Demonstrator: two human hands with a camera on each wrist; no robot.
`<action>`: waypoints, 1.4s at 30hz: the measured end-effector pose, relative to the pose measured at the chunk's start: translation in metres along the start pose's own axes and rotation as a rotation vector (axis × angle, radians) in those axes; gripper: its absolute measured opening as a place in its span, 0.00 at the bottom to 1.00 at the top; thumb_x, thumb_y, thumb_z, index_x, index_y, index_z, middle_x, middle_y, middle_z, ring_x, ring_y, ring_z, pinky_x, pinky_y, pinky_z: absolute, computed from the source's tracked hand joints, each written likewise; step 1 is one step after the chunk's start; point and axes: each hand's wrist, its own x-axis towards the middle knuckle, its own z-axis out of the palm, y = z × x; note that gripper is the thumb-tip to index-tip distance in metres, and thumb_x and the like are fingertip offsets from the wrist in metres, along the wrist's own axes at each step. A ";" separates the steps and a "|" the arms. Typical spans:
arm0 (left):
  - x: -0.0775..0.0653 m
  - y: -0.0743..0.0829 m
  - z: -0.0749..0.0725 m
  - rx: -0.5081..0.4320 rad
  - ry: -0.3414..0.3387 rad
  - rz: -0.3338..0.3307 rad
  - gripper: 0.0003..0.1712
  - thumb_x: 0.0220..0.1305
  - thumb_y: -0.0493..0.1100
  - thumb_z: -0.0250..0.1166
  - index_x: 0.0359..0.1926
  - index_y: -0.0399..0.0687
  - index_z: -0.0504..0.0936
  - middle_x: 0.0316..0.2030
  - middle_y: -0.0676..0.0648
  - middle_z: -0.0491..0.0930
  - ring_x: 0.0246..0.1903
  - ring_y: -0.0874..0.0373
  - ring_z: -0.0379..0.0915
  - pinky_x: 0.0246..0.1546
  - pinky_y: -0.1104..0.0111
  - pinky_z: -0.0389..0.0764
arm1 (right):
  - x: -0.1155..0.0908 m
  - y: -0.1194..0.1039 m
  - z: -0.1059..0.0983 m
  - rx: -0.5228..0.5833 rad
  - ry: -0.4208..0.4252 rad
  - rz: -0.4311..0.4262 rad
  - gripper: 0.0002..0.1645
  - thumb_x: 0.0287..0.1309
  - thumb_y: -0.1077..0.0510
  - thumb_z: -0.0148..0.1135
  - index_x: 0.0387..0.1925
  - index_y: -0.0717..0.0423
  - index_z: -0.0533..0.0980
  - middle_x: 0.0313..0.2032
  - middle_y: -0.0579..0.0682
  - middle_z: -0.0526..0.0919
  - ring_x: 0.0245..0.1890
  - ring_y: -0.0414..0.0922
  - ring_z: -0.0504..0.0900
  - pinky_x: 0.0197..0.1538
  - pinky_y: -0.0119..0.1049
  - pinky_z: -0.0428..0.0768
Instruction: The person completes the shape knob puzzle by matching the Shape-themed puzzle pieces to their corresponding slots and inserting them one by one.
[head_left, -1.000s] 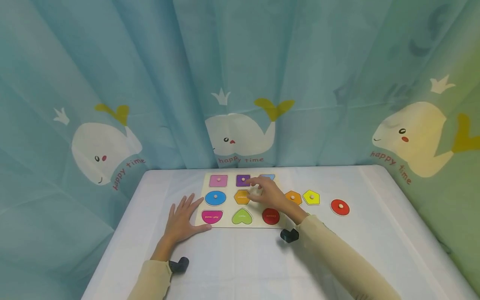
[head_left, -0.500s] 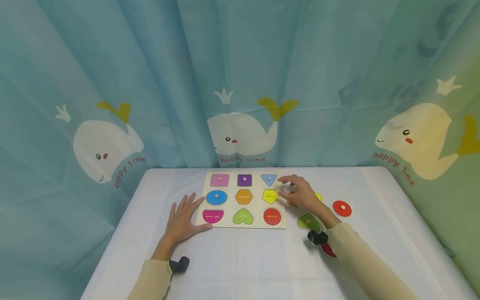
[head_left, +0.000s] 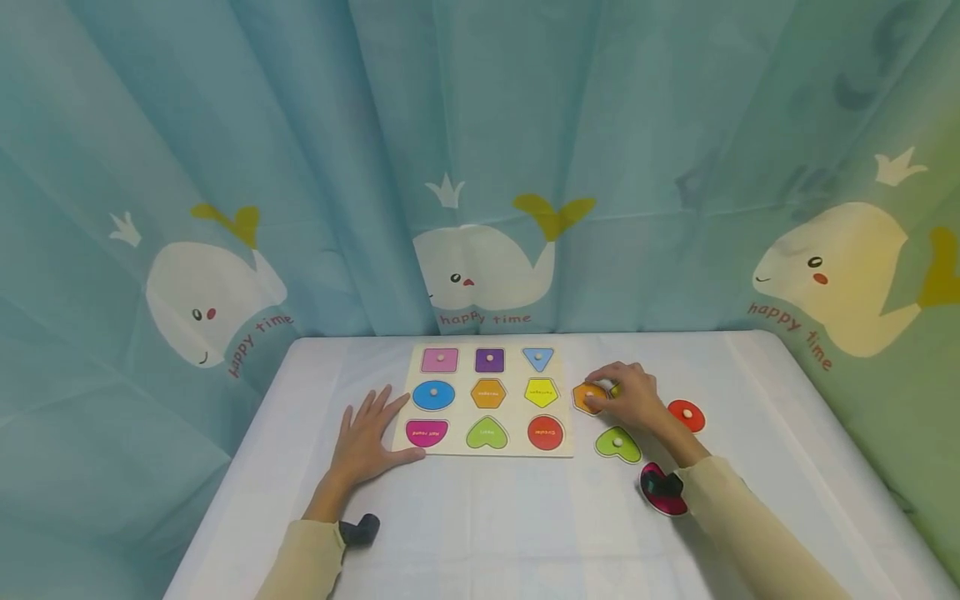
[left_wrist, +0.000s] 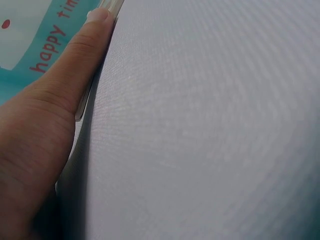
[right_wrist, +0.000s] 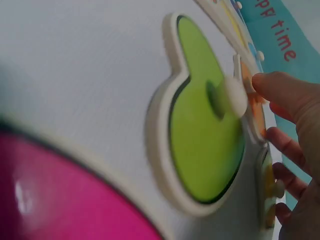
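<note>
A pale wooden puzzle board (head_left: 461, 408) lies on the white table, with several coloured shapes in three rows. My left hand (head_left: 366, 442) is spread flat at its left side, the fingertips and thumb touching the edge. In the left wrist view the thumb (left_wrist: 75, 60) lies straight along the board's rim. Just right of the board, my right hand (head_left: 633, 400) pinches the white knob of an orange hexagon puzzle piece (head_left: 580, 400) between thumb and forefinger. Its other fingers are bent over a yellow puzzle piece (head_left: 616, 389), mostly hidden in the head view.
A green heart piece (right_wrist: 200, 140) lies nearer than the right hand. A magenta half-round piece (head_left: 663, 505) sits under the right wrist camera (head_left: 662, 482), and a red oval piece (head_left: 693, 408) lies to the right. A blue whale-print curtain (head_left: 660, 208) hangs behind the table.
The right hand has moved right, off the board's yellow pentagon slot and past the blue triangle, then onto the orange hexagon piece's knob. The left hand has stayed in place.
</note>
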 end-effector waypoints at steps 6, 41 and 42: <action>0.001 0.000 0.000 0.002 0.007 0.007 0.60 0.47 0.73 0.74 0.78 0.56 0.64 0.80 0.40 0.53 0.79 0.36 0.41 0.72 0.31 0.37 | -0.003 0.007 0.001 0.018 0.010 -0.025 0.15 0.55 0.52 0.78 0.44 0.51 0.87 0.54 0.60 0.83 0.55 0.61 0.71 0.57 0.66 0.62; -0.001 0.001 0.001 -0.014 0.011 -0.002 0.60 0.46 0.72 0.74 0.78 0.55 0.65 0.80 0.40 0.53 0.79 0.36 0.40 0.72 0.31 0.36 | -0.004 0.006 0.003 0.057 0.013 -0.025 0.05 0.58 0.54 0.76 0.36 0.48 0.89 0.51 0.57 0.84 0.56 0.61 0.72 0.59 0.71 0.60; -0.001 0.001 0.001 -0.011 0.011 -0.002 0.60 0.46 0.72 0.74 0.78 0.55 0.65 0.79 0.40 0.53 0.79 0.35 0.41 0.72 0.31 0.37 | -0.004 0.005 0.003 0.056 0.013 -0.031 0.04 0.58 0.54 0.76 0.36 0.48 0.89 0.51 0.56 0.84 0.55 0.60 0.72 0.59 0.70 0.61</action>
